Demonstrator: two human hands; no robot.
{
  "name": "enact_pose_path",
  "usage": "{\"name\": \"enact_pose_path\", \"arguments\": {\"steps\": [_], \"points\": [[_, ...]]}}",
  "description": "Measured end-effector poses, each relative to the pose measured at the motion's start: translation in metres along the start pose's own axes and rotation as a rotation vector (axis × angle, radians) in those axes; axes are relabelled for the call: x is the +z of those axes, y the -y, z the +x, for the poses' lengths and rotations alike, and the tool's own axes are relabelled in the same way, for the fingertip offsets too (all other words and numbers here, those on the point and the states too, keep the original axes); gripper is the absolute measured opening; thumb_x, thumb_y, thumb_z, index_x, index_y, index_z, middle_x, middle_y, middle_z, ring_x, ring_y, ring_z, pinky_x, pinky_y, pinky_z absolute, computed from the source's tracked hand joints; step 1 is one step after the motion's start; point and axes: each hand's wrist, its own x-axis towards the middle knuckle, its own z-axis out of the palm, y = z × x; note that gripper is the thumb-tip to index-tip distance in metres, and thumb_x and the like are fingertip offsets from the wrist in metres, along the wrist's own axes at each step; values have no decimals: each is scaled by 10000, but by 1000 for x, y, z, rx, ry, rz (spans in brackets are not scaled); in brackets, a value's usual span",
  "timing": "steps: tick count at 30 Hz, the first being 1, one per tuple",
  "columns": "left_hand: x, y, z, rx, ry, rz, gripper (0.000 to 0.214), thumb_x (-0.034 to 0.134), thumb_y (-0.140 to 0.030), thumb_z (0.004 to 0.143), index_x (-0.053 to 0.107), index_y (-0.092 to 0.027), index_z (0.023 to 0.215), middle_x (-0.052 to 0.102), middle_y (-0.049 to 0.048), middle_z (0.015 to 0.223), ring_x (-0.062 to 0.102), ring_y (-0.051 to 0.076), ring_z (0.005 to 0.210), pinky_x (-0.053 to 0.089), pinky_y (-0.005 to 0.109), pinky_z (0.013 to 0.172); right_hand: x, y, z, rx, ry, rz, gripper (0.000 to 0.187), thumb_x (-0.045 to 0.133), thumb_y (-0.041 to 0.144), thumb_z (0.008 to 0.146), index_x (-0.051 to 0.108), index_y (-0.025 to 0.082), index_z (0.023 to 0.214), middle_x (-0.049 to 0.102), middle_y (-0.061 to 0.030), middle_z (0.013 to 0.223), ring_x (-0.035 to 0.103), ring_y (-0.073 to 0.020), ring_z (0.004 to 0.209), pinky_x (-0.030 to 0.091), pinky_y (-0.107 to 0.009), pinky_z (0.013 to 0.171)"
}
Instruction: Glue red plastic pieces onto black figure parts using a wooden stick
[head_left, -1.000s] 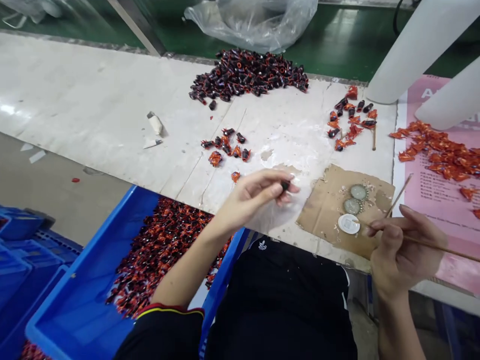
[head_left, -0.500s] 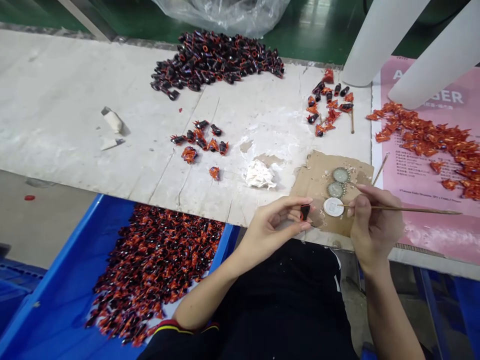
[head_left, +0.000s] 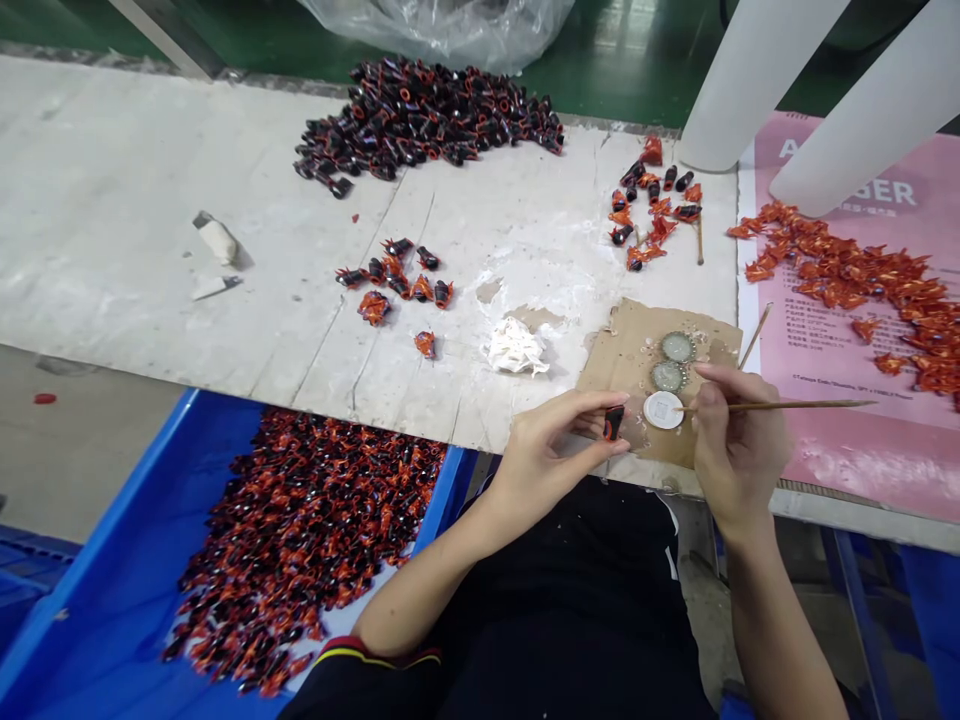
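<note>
Black-red piece (head_left: 613, 422) pinched in left hand (head_left: 551, 455) fingers; right hand (head_left: 731, 450) grips one stick (head_left: 795, 405) (three round caps (head_left: 667, 376) beside).

Three round lids (head_left: 678, 346) (head_left: 667, 376) (head_left: 664, 409), three thin sticks (head_left: 795, 405) (head_left: 754, 335) (head_left: 700, 240), two white tubes (head_left: 750, 90) (head_left: 870, 110), one cardboard scrap (head_left: 622, 350), one crumpled white wad (head_left: 516, 348).

The only readable lettering stands on the pink printed paper sheet (head_left: 821, 345) lying on the tabletop (head_left: 112, 200) at 3 o'clock: large white capitals, an "A" in the upper row and "BER" below it, the rest hidden behind two white cylindrical rolls (head_left: 750, 90). Fine dark print lines lower on that sheet are too small to read.
</note>
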Motion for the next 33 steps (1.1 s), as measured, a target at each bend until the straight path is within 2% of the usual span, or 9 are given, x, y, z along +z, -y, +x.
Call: {"name": "enact_pose_path", "arguments": {"steps": [3, 9, 15, 17, 21, 23, 29, 33], "points": [[2, 2, 2, 42, -11, 33, 297, 761, -155, 775, 715, -197, 1065, 735, 37, 930, 689, 135, 804, 583, 219, 792, 0, -1, 0, -36, 7, -13, 257, 543, 103, 912, 616, 242, 1115, 662, -6, 869, 568, -107, 619, 447, -233, 541], [6, 4, 5, 56, -16, 60, 290, 784, -192, 757, 715, -190, 1038, 740, 40, 914, 700, 151, 788, 610, 253, 777, 0, -2, -1, -101, 6, -26, 329, 553, 72, 896, 599, 251, 1167, 687, -19, 913, 640, -134, 717, 499, -245, 595], [11, 6, 6, 36, -35, 61, 291, 773, -200, 769, 700, -167, 1049, 741, 47, 887, 709, 153, 770, 621, 250, 756, 0, -1, -1, -36, 53, -25, 279, 551, 97, 906, 608, 245, 1136, 679, -20, 912, 628, -118, 678, 474, -224, 534], [12, 6, 8, 68, -23, 64, 284, 772, -193, 770, 695, -165, 1041, 745, 46, 901, 714, 150, 781, 621, 239, 757, 1, -1, -2, 11, 6, 40, 248, 558, 122, 911, 620, 244, 1117, 658, -8, 853, 592, -106, 614, 453, -226, 514], [12, 9, 12, 114, 16, 64, 256, 758, -175, 781, 681, -155, 1025, 746, 41, 896, 718, 134, 773, 615, 210, 746, 3, 0, -1, 109, -233, 192, 156, 565, 178, 927, 642, 235, 1050, 563, 26, 689, 502, -90, 491, 388, -225, 440], [11, 10, 12, 117, 25, 63, 261, 760, -167, 778, 675, -157, 1024, 743, 37, 892, 715, 129, 772, 610, 201, 749, 4, 3, 2, 157, -313, 244, 120, 568, 195, 929, 644, 234, 1013, 539, 31, 657, 469, -90, 462, 372, -231, 420], [7, 11, 13, 86, 58, 57, 270, 752, -145, 778, 660, -171, 1031, 727, 26, 863, 705, 122, 773, 593, 167, 709, -3, 8, 15, 330, -360, 461, 72, 562, 209, 936, 629, 235, 944, 517, 32, 648, 436, -102, 461, 350, -247, 404], [8, 11, 13, 64, 79, 66, 277, 752, -161, 780, 665, -174, 1043, 719, 31, 870, 694, 129, 774, 594, 187, 710, -3, 13, 16, 421, -373, 595, 34, 601, 219, 916, 633, 226, 925, 515, 40, 654, 436, -85, 461, 364, -229, 397]]}}
